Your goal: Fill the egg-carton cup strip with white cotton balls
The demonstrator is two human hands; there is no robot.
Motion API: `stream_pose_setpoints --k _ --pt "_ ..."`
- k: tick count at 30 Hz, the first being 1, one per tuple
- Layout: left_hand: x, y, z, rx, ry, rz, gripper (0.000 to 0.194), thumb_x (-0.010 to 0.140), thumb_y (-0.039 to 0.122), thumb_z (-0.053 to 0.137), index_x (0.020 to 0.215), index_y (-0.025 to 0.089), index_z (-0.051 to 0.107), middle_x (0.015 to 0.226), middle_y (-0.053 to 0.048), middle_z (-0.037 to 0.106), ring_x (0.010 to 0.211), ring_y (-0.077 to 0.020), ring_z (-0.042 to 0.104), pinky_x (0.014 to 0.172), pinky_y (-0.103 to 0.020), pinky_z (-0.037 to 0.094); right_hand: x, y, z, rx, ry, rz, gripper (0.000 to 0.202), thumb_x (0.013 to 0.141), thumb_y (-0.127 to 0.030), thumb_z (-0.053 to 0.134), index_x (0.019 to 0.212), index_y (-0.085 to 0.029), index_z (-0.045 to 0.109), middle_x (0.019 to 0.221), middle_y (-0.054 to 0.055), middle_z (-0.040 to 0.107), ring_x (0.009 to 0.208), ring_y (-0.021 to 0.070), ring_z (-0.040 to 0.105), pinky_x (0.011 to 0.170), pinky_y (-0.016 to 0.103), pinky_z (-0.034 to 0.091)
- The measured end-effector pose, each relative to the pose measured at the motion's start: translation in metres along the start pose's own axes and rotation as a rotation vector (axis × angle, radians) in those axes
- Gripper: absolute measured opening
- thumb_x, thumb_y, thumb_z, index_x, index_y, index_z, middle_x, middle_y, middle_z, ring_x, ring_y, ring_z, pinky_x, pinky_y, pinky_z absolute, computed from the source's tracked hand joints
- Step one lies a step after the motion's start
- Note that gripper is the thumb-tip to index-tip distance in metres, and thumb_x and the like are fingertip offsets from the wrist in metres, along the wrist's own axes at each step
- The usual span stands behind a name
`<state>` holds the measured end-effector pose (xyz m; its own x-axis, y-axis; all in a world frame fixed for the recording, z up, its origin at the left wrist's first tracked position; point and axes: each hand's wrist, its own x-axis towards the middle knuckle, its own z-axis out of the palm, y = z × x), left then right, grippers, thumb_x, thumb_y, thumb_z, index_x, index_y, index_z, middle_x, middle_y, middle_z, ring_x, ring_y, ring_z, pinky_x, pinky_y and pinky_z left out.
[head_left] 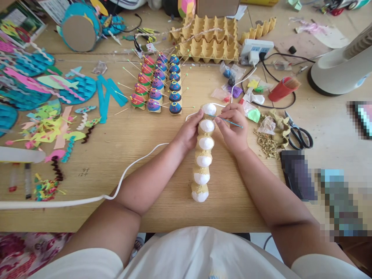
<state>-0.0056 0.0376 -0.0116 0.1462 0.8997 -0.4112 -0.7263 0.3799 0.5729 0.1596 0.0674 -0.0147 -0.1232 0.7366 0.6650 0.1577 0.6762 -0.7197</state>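
Note:
A strip of egg carton (202, 169) lies lengthwise in front of me, its row of bumps capped with white, the tan carton showing between them. My left hand (189, 131) is closed on its far end from the left side. In my right hand (236, 131), a thin blue stick (235, 124) is pinched between thumb and fingers. The stick's tip reaches the strip beside the far white caps; whether it touches cannot be seen. Beyond my left hand stand painted carton caterpillars (156, 83) in red, purple and blue, with thin pin-like feelers.
Egg cartons (207, 38) lie at the back. Scissors (299, 133) and torn carton scraps (269, 143) are on the right, near small bags of coloured clay (232, 79). A white cable (128, 170) crosses at left, beside paper cutouts (55, 128). A grey-white device (340, 66) stands far right.

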Motion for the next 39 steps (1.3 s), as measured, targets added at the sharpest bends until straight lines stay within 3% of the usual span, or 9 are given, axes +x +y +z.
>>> stream_pose_setpoints --k 8,11,14,16,20,24,28,35,39 --pt "-0.002 0.001 0.000 0.041 -0.004 0.014 0.042 0.091 0.074 0.080 0.097 0.033 0.082 0.082 -0.005 0.084 0.101 -0.0349 0.083 0.084 -0.043 0.062 0.001 0.000 0.008 0.250 0.016 0.174 0.045 0.096 -0.068 0.080 0.087 -0.027 0.065 0.093 0.000 0.061 0.090 0.0174 0.064 0.086 0.038 0.057" --pt "-0.002 0.001 0.001 0.006 -0.026 0.007 0.050 0.093 0.082 0.072 0.105 0.035 0.084 0.080 -0.006 0.084 0.110 -0.0393 0.082 0.087 -0.046 0.062 0.001 -0.002 0.007 0.131 0.018 0.107 0.045 0.096 -0.069 0.079 0.086 -0.027 0.066 0.093 0.001 0.061 0.094 0.0206 0.065 0.091 0.043 0.059" --pt "-0.002 0.002 0.002 -0.016 -0.052 0.039 0.046 0.096 0.076 0.074 0.113 0.035 0.084 0.085 -0.006 0.085 0.117 -0.0405 0.082 0.088 -0.046 0.062 0.001 -0.004 0.004 -0.031 0.011 0.067 0.043 0.097 -0.069 0.078 0.086 -0.028 0.067 0.095 0.004 0.063 0.100 0.0254 0.066 0.101 0.053 0.061" --pt "-0.002 0.001 0.003 -0.041 -0.057 0.037 0.044 0.093 0.073 0.079 0.117 0.035 0.084 0.091 -0.006 0.087 0.117 -0.0404 0.083 0.087 -0.047 0.063 0.000 -0.004 0.002 -0.061 -0.007 0.083 0.041 0.098 -0.067 0.078 0.088 -0.029 0.068 0.098 0.005 0.064 0.104 0.0272 0.067 0.107 0.058 0.061" --pt "-0.002 0.001 0.005 -0.099 -0.042 -0.007 0.057 0.086 0.082 0.079 0.123 0.039 0.082 0.097 -0.008 0.088 0.111 -0.0424 0.085 0.085 -0.051 0.066 -0.001 -0.005 0.000 -0.065 -0.039 0.103 0.038 0.098 -0.066 0.078 0.091 -0.029 0.070 0.105 0.008 0.066 0.114 0.0303 0.068 0.112 0.062 0.059" --pt "-0.006 0.002 0.009 -0.029 -0.059 0.040 0.046 0.090 0.076 0.081 0.106 0.033 0.082 0.097 -0.007 0.088 0.111 -0.0380 0.085 0.084 -0.045 0.066 -0.003 -0.009 -0.002 -0.169 -0.084 0.091 0.034 0.097 -0.063 0.080 0.089 -0.031 0.070 0.108 0.009 0.067 0.118 0.0331 0.069 0.112 0.062 0.060" --pt "-0.010 0.003 0.010 0.059 -0.089 0.100 0.038 0.097 0.065 0.081 0.094 0.028 0.080 0.095 -0.005 0.087 0.114 -0.0332 0.083 0.088 -0.039 0.063 -0.003 -0.008 -0.003 -0.220 -0.061 -0.039 0.029 0.101 -0.060 0.075 0.091 -0.033 0.074 0.107 0.008 0.067 0.106 0.0301 0.069 0.109 0.062 0.059" --pt "-0.002 -0.001 0.004 -0.031 -0.040 0.030 0.054 0.085 0.082 0.082 0.104 0.031 0.082 0.090 -0.008 0.085 0.104 -0.0377 0.085 0.086 -0.048 0.066 -0.007 -0.012 -0.004 -0.212 -0.093 0.031 0.037 0.096 -0.067 0.077 0.090 -0.032 0.072 0.105 0.009 0.067 0.113 0.0340 0.070 0.113 0.064 0.057" --pt "-0.001 0.000 0.002 -0.083 -0.023 -0.021 0.063 0.085 0.087 0.076 0.117 0.034 0.082 0.096 -0.011 0.087 0.107 -0.0419 0.085 0.089 -0.054 0.067 -0.006 -0.014 -0.003 -0.227 -0.043 -0.064 0.031 0.102 -0.062 0.072 0.091 -0.032 0.073 0.100 0.007 0.065 0.101 0.0290 0.069 0.106 0.059 0.059"
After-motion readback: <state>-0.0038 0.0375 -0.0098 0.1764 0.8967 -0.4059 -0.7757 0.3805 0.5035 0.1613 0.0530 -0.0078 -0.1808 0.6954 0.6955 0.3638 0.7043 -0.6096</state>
